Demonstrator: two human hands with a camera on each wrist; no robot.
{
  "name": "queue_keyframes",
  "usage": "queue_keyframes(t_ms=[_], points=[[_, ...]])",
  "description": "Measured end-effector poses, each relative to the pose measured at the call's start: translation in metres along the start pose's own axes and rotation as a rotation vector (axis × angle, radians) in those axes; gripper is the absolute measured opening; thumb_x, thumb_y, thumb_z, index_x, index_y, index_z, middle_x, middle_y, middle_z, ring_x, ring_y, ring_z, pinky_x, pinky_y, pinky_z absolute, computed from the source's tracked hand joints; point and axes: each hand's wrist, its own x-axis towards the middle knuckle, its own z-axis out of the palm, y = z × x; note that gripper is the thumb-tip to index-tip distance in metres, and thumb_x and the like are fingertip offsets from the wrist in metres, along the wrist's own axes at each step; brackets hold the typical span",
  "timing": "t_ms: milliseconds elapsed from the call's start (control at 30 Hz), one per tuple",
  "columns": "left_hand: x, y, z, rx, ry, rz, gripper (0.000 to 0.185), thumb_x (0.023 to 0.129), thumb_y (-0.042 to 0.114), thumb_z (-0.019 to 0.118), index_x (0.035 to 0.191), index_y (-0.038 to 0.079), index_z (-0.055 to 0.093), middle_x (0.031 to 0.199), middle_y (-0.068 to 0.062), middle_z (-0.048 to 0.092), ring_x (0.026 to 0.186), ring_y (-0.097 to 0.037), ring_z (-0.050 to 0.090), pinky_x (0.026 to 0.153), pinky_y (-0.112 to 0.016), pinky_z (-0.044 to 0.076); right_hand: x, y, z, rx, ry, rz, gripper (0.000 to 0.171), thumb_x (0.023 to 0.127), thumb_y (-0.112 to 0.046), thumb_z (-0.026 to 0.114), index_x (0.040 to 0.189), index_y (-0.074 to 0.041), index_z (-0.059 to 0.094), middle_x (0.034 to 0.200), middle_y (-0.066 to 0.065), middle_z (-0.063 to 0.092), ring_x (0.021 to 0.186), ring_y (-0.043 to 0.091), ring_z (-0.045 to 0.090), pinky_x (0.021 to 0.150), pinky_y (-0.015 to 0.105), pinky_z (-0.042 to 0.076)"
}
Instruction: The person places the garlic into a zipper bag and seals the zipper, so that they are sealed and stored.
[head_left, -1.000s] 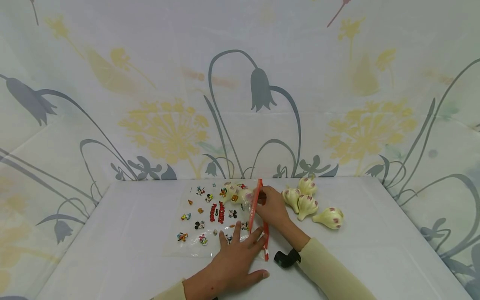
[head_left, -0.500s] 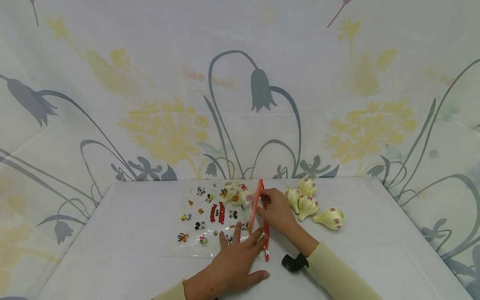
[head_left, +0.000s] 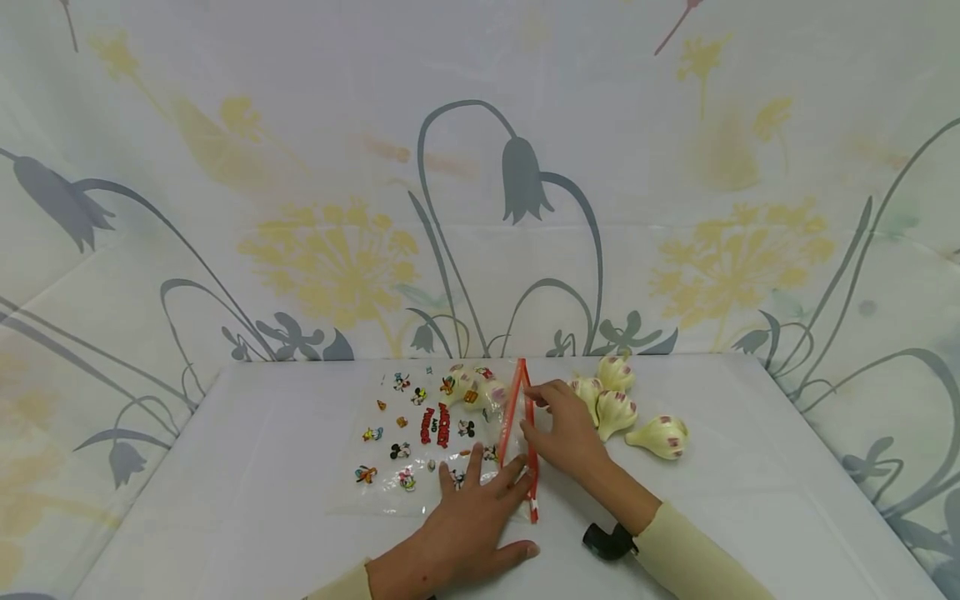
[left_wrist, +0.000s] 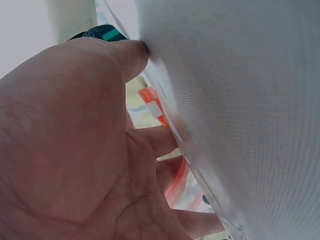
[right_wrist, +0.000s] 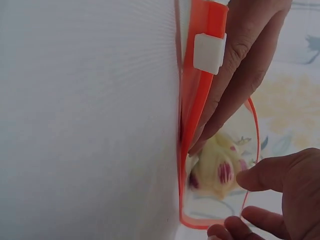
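The left hand [head_left: 465,529] lies flat, fingers straight, pressing a clear printed bag [head_left: 420,437] near the table's [head_left: 247,467] middle. The right hand [head_left: 566,429] touches the bag's red zip strip [head_left: 531,454], grip released; garlic bulbs [head_left: 622,408] sit toward the right edge.

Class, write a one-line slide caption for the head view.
Left hand presses a cartoon-printed zip bag flat while right hand rests at its red zip, garlic bulbs alongside.

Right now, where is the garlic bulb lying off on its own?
In the head view the lone garlic bulb lies on the table, right of the three clustered bulbs and beyond the right hand.
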Motion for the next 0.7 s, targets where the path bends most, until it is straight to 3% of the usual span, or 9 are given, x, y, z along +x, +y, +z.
queue_keyframes(t_ms=[400,700], points=[[0.0,-0.001,0.002,0.008,0.01,0.004,0.085,0.094,0.078,0.057,0.166,0.038,0.036,0.175,0.014,0.024,0.159,-0.053,0.015,0.104,-0.09,0.026,-0.016,0.003,-0.018,-0.112,0.005,-0.075,0.041,0.085,-0.011,0.088,0.122,-0.004,0.073,0.117,0.008,0.068,0.107,0.027,0.067,0.091,0.048,0.06],[-0.001,0.0,0.002,0.005,0.017,0.005,0.086,0.094,0.077,0.058,0.166,0.038,0.036,0.175,0.014,0.024,0.159,-0.053,0.015,0.105,-0.09,0.026,-0.026,0.009,-0.032,-0.109,0.01,-0.075,0.039,0.086,-0.013,0.088,0.121,-0.005,0.073,0.121,0.006,0.068,0.11,0.025,0.068,0.095,0.049,0.059]])
